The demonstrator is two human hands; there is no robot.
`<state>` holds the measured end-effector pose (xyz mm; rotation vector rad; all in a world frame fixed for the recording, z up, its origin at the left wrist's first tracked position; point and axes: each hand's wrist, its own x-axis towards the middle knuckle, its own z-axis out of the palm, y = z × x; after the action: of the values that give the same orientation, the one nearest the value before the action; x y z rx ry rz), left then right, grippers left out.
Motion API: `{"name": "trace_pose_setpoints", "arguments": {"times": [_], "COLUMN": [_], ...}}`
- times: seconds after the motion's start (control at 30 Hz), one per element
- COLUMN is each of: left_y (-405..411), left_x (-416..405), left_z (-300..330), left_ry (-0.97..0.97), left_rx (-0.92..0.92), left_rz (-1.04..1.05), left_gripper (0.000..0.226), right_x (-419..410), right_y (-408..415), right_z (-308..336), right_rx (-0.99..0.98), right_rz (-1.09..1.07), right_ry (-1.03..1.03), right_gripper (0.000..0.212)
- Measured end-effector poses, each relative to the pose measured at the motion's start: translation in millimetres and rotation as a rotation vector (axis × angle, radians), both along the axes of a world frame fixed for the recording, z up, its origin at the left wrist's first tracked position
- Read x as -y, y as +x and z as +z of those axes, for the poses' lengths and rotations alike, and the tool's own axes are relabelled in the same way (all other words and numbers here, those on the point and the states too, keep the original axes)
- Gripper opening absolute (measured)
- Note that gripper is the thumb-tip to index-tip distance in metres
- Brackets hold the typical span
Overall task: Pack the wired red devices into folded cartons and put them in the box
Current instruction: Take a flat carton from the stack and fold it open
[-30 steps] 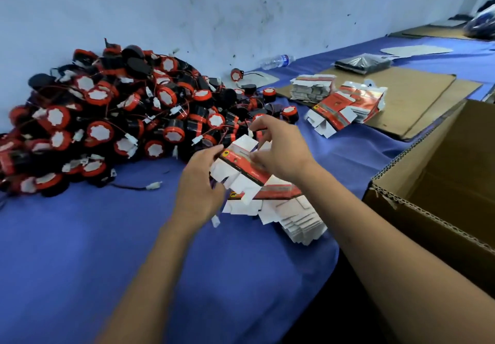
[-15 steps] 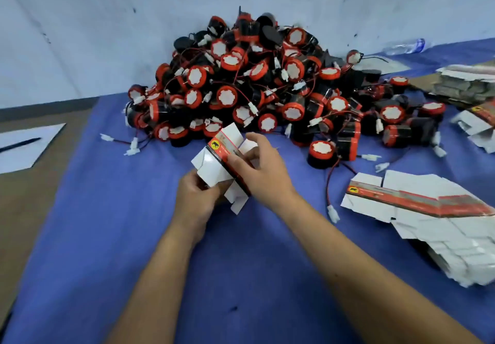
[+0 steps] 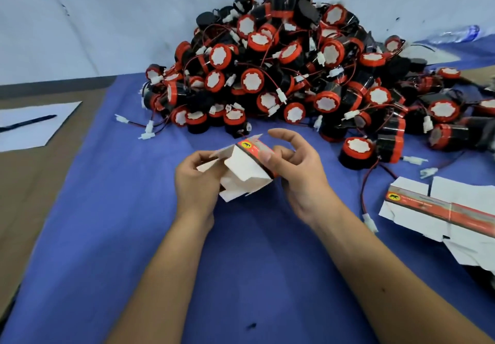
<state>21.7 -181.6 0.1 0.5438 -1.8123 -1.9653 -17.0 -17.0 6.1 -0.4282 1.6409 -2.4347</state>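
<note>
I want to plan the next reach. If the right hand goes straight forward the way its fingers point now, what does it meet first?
Probably the pile of red devices. The right hand pinches the carton, its free fingers pointing up-left over bare blue cloth toward the pile's near edge. Depth is unclear.

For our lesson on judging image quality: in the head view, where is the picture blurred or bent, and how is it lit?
Head view: soft even light; faint shadow under the carton between left hand and right hand; device pile smeared at its top; flat cartons stretched by wide-angle distortion.

Carton (image 3: 246, 174) half-folded, held; red devices (image 3: 294, 75) heaped behind.
</note>
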Motion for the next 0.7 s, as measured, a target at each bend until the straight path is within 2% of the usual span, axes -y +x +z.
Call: {"name": "trace_pose_setpoints", "arguments": {"times": [0.03, 0.1, 0.17, 0.23, 0.3, 0.4, 0.5, 0.63, 0.7], "left_y": [1.4, 6.8, 12.9, 15.2, 15.3, 13.1, 11.1, 7.6, 6.1], "left_x": [2.5, 5.9, 4.1, -4.1, -11.1, -14.7, -19.3, -18.8, -19.6], "left_z": [2.5, 4.8, 4.2, 2.4, 2.6, 4.9, 9.3, 10.2, 9.1], "left_ry": [0.128, 0.302, 0.325, 0.308, 0.335, 0.359, 0.381, 0.450, 0.469], "left_rx": [0.001, -0.037, -0.088, -0.101, -0.114, -0.169, -0.118, -0.080, -0.097], "left_rz": [-0.116, -0.480, -0.779, -0.882, -0.874, -0.794, -0.580, -0.348, -0.285], "left_gripper": [0.027, 0.062, 0.099, 0.117, 0.111, 0.074, 0.078, 0.069, 0.072], "right_x": [1.6, 3.6, 2.9, 0.5, -2.1, -2.1, 2.3, 8.7, 12.9], "right_y": [1.5, 5.4, 8.3, 9.6, 10.2, 12.2, 11.8, 11.8, 14.1], "right_z": [1.2, 5.6, 8.3, 10.3, 12.0, 15.3, 13.2, 7.7, 3.8], "right_rx": [0.036, 0.119, 0.186, 0.212, 0.207, 0.177, 0.181, 0.024, -0.019], "right_rz": [0.004, 0.011, 0.054, 0.117, 0.168, 0.225, 0.247, 0.275, 0.211], "right_ry": [-0.036, -0.140, -0.238, -0.293, -0.291, -0.274, -0.266, -0.068, 0.040], "right_gripper": [0.055, 0.053, 0.052, 0.053, 0.058, 0.058, 0.054, 0.084, 0.085]}}
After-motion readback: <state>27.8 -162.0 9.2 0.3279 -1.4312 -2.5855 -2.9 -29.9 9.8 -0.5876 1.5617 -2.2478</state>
